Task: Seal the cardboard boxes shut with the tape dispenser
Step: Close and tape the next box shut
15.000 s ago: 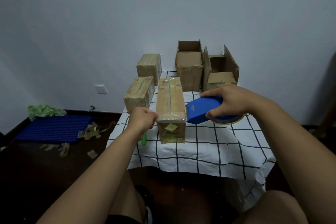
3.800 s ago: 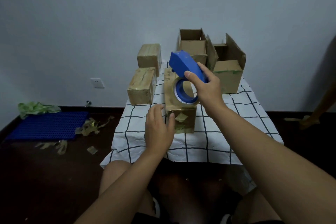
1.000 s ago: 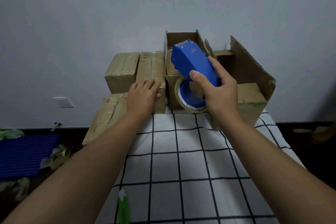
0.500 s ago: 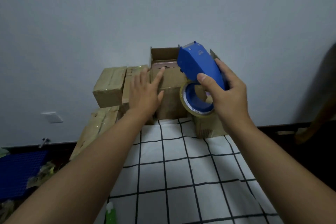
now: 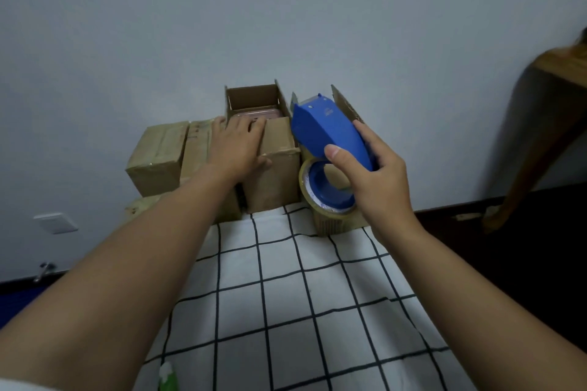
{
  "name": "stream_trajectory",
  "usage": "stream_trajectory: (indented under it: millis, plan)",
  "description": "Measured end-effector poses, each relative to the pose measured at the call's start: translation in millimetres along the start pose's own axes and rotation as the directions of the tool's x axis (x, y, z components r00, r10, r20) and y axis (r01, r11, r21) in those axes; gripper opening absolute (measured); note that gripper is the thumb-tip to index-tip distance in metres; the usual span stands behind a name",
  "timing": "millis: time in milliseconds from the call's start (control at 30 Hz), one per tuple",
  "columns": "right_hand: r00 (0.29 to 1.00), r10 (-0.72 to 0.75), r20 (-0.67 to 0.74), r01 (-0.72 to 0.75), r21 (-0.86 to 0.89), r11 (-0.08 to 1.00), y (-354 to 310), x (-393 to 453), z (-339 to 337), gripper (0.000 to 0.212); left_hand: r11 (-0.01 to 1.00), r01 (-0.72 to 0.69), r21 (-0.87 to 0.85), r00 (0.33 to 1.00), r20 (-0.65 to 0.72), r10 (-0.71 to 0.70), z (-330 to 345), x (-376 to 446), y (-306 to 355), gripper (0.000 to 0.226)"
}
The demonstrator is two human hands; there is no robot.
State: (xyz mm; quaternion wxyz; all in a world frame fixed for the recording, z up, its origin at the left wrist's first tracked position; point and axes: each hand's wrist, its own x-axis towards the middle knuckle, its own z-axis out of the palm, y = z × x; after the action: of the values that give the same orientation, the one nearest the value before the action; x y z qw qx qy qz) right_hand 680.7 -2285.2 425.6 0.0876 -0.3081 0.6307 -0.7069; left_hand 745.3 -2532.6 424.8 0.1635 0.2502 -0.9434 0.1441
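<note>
blue tape dispenser (image 5: 330, 133) is held up in the right hand (image 5: 378, 181), thumb on its near side and fingers (image 5: 365, 136) curled round the far side; tape roll (image 5: 327, 194) hangs under the grip, nose tilted up and away. it is above the far edge of the surface (image 5: 286, 295), just in front of a box w/ raised flaps (image 5: 344, 105), mostly hidden behind it. open cardboard box (image 5: 270, 162) stands just left of the dispenser, flaps up, something pinkish (image 5: 254, 113) seen inside. left hand (image 5: 238, 146) is laid flat on that box's near-left top edge, fingers straight and slightly spread, reaching over the rim. two closed boxes, taped, are set beside it on the left: one (image 5: 197, 149) touching the hand's side, another (image 5: 158, 155) further left; a third (image 5: 143, 206) lies lower, partly hidden by the forearm. surface is covered w/ a white cloth w/ black grid. green item (image 5: 168, 378) shows at the bottom edge, blurred. wall socket (image 5: 55, 222) at left, wooden furniture (image 5: 556, 136) at right.
</note>
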Motion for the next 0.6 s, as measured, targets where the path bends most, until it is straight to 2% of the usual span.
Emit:
stream_trajectory:
  millis: [67,133,233,367,500,600]
  plan:
    - [1.0,0.006,-0.007,-0.006,0.002,1.0,-3.0,-3.6,-1.6,0.061,1.0,-0.031,-0.002,0.992,-0.123,0.031,-10.4,-3.0,2.7,0.046]
    - [1.0,0.001,-0.007,-0.001,0.004,1.0,-7.0,-6.5,-4.5,0.066,0.998,-0.07,0.001,0.985,-0.158,0.069,-21.8,-5.3,6.7,0.027]
    - [1.0,-0.015,-0.005,0.015,0.002,1.0,-17.9,-14.4,-8.3,0.074,0.993,-0.089,-0.072,0.989,-0.121,0.08,-32.4,-20.9,12.7,0.02]
    - [0.998,-0.056,-0.022,0.057,0.031,0.998,-34.9,-27.9,-17.8,0.07,0.984,-0.021,-0.178,0.996,-0.084,0.006,-42.0,-52.4,23.8,0.018]
    - [0.998,-0.064,-0.01,0.064,0.035,0.997,-54.3,-47.0,-30.3,0.054,0.957,0.041,-0.287,0.995,-0.076,-0.065,-62.9,-93.3,36.7,0.011]
    - [0.997,-0.082,0.009,0.081,0.052,0.995,-70.6,-67.9,-40.9,0.049,0.955,0.045,-0.292,0.994,-0.084,-0.073,-90.5,-133.2,49.9,0.011]
